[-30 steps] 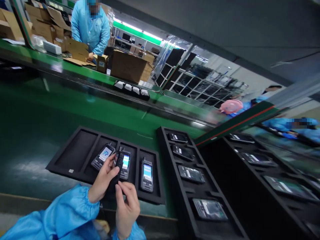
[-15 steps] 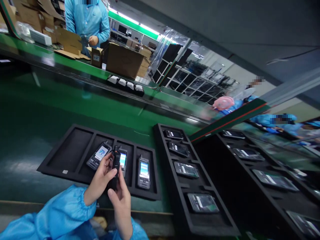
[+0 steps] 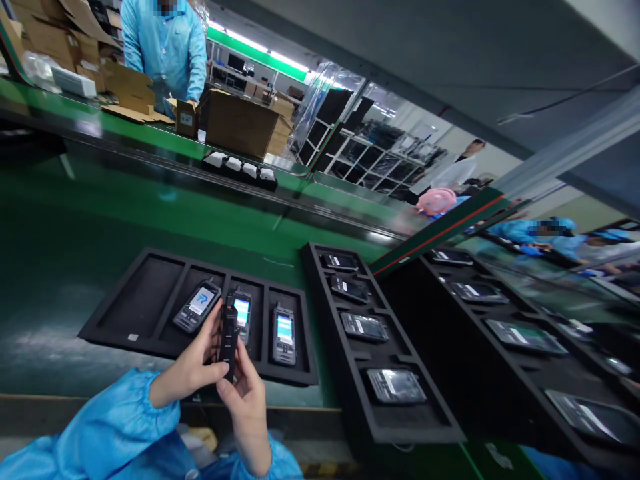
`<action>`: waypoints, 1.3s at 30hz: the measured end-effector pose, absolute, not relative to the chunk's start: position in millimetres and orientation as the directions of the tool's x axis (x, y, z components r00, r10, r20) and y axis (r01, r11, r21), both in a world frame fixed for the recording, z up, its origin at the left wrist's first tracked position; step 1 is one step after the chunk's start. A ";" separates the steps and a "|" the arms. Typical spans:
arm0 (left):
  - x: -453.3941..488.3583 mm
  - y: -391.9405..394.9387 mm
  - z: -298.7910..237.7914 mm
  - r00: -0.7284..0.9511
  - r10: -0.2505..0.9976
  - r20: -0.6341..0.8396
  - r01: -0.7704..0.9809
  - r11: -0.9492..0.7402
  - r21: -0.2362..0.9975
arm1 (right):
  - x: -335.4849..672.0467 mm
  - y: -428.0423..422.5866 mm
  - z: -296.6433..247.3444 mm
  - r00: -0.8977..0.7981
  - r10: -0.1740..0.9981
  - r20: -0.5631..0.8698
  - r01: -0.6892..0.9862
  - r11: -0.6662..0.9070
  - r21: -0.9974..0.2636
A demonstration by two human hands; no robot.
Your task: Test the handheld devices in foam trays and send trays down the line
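Between my two hands is a black handheld radio [image 3: 229,337], turned edge-on so that its side faces me. My left hand [image 3: 203,357] closes on it from the left, thumb along the lower part. On the right, my right hand [image 3: 247,393] grips it with thumb and fingers. Behind lies a black foam tray [image 3: 115,337] with several compartments. It holds a radio with a logo on its lit screen [image 3: 199,305], a second lit radio [image 3: 242,312] partly hidden by the held one, and a third lit radio [image 3: 285,335]. The leftmost compartment holds no radio.
Right of it, another foam tray [image 3: 345,393] holds several dark-screened radios, with more trays [image 3: 505,373] beyond a green post [image 3: 440,230]. Across the green bench [image 3: 150,207] are a small tray of white-wrapped items [image 3: 240,167], a cardboard box [image 3: 240,123] and a co-worker in blue [image 3: 165,50].
The held radio has turned a little and stands more upright, its side more squarely towards me. My left thumb sits lower on it. The whole view has shifted slightly.
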State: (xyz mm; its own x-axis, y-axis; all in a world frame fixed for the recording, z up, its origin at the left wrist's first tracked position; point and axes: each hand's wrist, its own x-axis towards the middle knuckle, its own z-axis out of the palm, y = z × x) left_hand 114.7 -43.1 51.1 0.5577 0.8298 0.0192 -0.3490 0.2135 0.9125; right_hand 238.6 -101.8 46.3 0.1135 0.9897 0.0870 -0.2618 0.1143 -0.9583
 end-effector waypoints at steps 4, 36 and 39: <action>113.9 -44.0 54.7 0.571 0.821 0.022 -0.345 0.215 0.914 | 239.9 -105.3 43.1 0.109 0.990 0.086 -0.272 0.113 -0.956; 100.7 -21.9 46.3 0.207 0.978 0.026 -0.197 0.016 0.980 | 244.1 -93.6 39.0 0.087 0.996 0.018 0.034 0.015 -0.999; 56.8 13.8 48.2 -0.070 0.990 0.120 0.150 -0.109 0.983 | 257.8 -82.9 28.4 0.169 0.985 0.027 0.080 0.014 -0.997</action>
